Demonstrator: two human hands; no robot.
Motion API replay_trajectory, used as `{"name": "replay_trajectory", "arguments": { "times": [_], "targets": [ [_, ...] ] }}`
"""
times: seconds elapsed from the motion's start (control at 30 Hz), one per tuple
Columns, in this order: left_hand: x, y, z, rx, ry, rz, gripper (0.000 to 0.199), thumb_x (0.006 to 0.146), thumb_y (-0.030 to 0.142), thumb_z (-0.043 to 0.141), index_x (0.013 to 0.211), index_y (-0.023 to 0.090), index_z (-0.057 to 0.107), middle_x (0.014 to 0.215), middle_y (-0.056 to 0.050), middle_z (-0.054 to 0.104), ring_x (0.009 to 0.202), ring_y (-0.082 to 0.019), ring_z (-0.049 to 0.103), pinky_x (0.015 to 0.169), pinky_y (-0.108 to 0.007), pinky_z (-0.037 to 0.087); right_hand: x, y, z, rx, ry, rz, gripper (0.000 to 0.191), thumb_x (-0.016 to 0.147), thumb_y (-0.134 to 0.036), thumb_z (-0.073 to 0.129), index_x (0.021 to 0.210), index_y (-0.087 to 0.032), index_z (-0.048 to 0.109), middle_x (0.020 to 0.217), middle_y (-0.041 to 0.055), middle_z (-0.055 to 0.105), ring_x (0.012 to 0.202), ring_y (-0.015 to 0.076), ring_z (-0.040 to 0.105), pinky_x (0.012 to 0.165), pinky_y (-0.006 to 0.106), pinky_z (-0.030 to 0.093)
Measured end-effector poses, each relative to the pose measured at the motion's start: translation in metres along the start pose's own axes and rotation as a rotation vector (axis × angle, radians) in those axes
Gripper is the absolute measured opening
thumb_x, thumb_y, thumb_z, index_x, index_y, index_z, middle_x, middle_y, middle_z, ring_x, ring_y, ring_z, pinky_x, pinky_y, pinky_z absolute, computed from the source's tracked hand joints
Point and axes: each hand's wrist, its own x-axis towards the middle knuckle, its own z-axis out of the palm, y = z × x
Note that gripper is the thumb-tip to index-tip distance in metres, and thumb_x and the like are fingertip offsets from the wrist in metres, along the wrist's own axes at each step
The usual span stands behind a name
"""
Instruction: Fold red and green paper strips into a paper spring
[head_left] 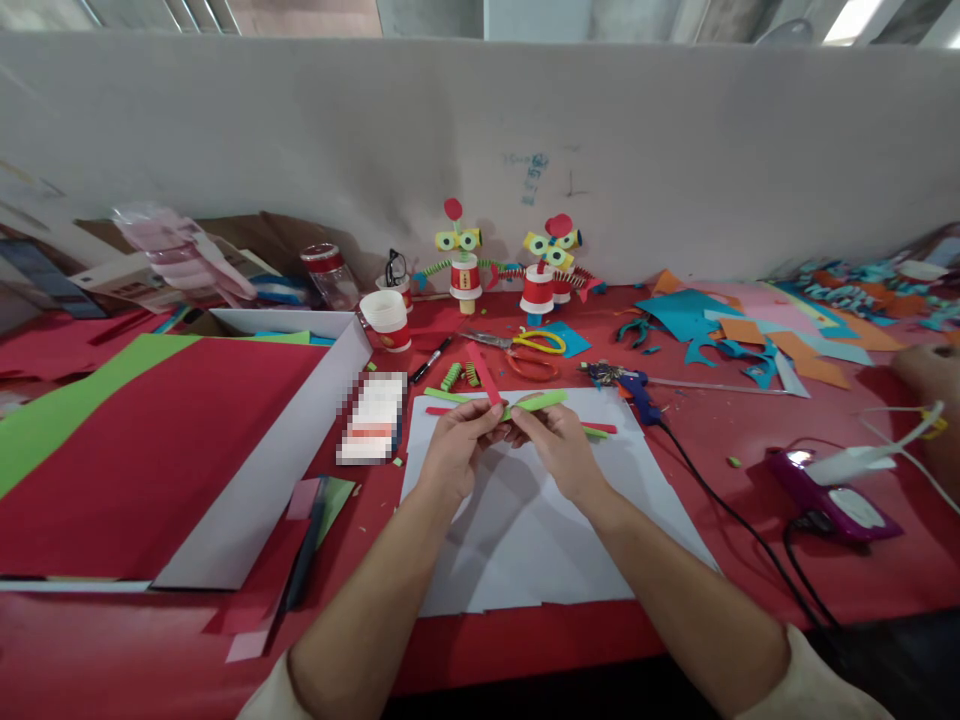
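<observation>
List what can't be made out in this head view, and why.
Head view:
- Where the red strip and green strip meet: covered by the left hand and right hand.
- Wall writing: too faint and small.
- Pixelated white item: its content is blurred out.
- Another person's limb: cut off by right edge.

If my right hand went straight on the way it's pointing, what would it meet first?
Most likely your left hand, at the near end of the red paper strip; depth is hard to judge.

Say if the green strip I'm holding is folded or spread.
Spread where visible: the green strip extends straight from the right hand. Its pinched part's hidden.
</observation>
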Motion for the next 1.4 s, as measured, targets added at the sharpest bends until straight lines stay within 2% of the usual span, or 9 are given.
{"name": "replay_trajectory", "arguments": {
  "times": [0.13, 0.37, 0.5, 0.7, 0.9, 1.07, 1.23, 1.33, 1.4],
  "targets": [
    [0.002, 0.0, -0.001, -0.066, 0.041, -0.009, 0.029, 0.048, 0.022, 0.085, 0.068, 0.016, 0.065, 0.062, 0.005, 0.058, 0.053, -0.005, 0.052, 0.055, -0.019, 0.042, 0.002, 0.002, 0.0, 0.084, 0.04, 0.06, 0.027, 0.074, -0.043, 0.064, 0.071, -0.016, 0.062, 0.064, 0.0022, 0.064, 0.055, 0.013, 0.057, 0.056, 0.027, 0.047],
    [0.003, -0.005, 0.0, -0.166, 0.108, -0.11, 0.03, 0.049, 0.017, 0.082, 0.065, 0.016, 0.057, 0.055, 0.006, 0.051, 0.045, -0.003, 0.042, 0.045, -0.017, 0.033, -0.003, 0.006, 0.001, -0.18, 0.017, -0.123, 0.028, 0.072, -0.034, 0.07, 0.098, -0.022, 0.063, 0.08, 0.0009, 0.067, 0.069, 0.015, 0.061, 0.063, 0.027, 0.048],
    [0.002, -0.01, 0.004, -0.18, 0.125, -0.164, 0.028, 0.053, 0.017, 0.081, 0.066, 0.016, 0.056, 0.047, 0.008, 0.044, 0.04, -0.002, 0.034, 0.042, -0.016, 0.026, -0.004, 0.013, 0.002, -0.277, 0.06, -0.208, 0.017, 0.077, -0.032, 0.065, 0.092, -0.024, 0.068, 0.09, 0.0035, 0.068, 0.078, 0.0182, 0.063, 0.069, 0.029, 0.05],
    [-0.003, -0.009, 0.008, -0.243, 0.143, -0.17, 0.031, 0.052, 0.015, 0.081, 0.065, 0.018, 0.052, 0.044, 0.01, 0.038, 0.037, -0.001, 0.027, 0.038, -0.016, 0.022, -0.003, 0.015, 0.001, -0.259, 0.069, -0.241, 0.017, 0.075, -0.032, 0.066, 0.09, -0.026, 0.07, 0.089, 0.0029, 0.069, 0.075, 0.0191, 0.062, 0.069, 0.031, 0.05],
    [-0.005, -0.008, 0.011, -0.324, 0.023, -0.16, 0.031, 0.053, 0.017, 0.082, 0.068, 0.016, 0.055, 0.05, 0.008, 0.047, 0.039, 0.0, 0.031, 0.038, -0.013, 0.026, 0.003, 0.01, -0.005, -0.179, 0.054, -0.141, 0.019, 0.073, -0.034, 0.067, 0.09, -0.025, 0.071, 0.084, 0.0009, 0.067, 0.063, 0.0142, 0.055, 0.06, 0.027, 0.046],
    [-0.002, 0.001, 0.007, -0.194, -0.065, -0.112, 0.026, 0.054, 0.016, 0.082, 0.074, 0.015, 0.065, 0.063, 0.002, 0.062, 0.053, -0.005, 0.054, 0.051, -0.016, 0.043, 0.009, -0.002, -0.013, -0.11, -0.138, -0.061, 0.017, 0.071, -0.036, 0.069, 0.08, -0.022, 0.071, 0.064, -0.0027, 0.057, 0.054, 0.011, 0.043, 0.052, 0.025, 0.039],
    [0.0, 0.008, -0.003, -0.085, -0.198, -0.077, 0.025, 0.058, 0.016, 0.079, 0.082, 0.016, 0.071, 0.064, 0.0, 0.066, 0.057, -0.007, 0.058, 0.059, -0.02, 0.047, 0.009, -0.006, -0.017, -0.041, -0.239, -0.024, 0.022, 0.07, -0.038, 0.07, 0.086, -0.022, 0.072, 0.061, -0.0028, 0.053, 0.055, 0.0113, 0.041, 0.052, 0.025, 0.037],
    [-0.002, 0.01, -0.002, -0.023, -0.205, -0.024, 0.029, 0.058, 0.019, 0.08, 0.086, 0.016, 0.072, 0.066, 0.0, 0.067, 0.057, -0.008, 0.059, 0.061, -0.023, 0.047, 0.009, -0.007, -0.017, -0.051, -0.251, -0.03, 0.024, 0.072, -0.039, 0.069, 0.09, -0.023, 0.072, 0.063, -0.0022, 0.055, 0.056, 0.0116, 0.044, 0.054, 0.026, 0.039],
    [-0.003, 0.01, 0.001, -0.019, -0.151, 0.029, 0.031, 0.058, 0.022, 0.081, 0.087, 0.017, 0.072, 0.067, -0.001, 0.068, 0.058, -0.009, 0.06, 0.063, -0.024, 0.048, 0.008, -0.008, -0.016, -0.061, -0.225, -0.044, 0.026, 0.074, -0.039, 0.067, 0.094, -0.023, 0.071, 0.069, -0.001, 0.059, 0.058, 0.012, 0.048, 0.056, 0.026, 0.04]
  ]
}}
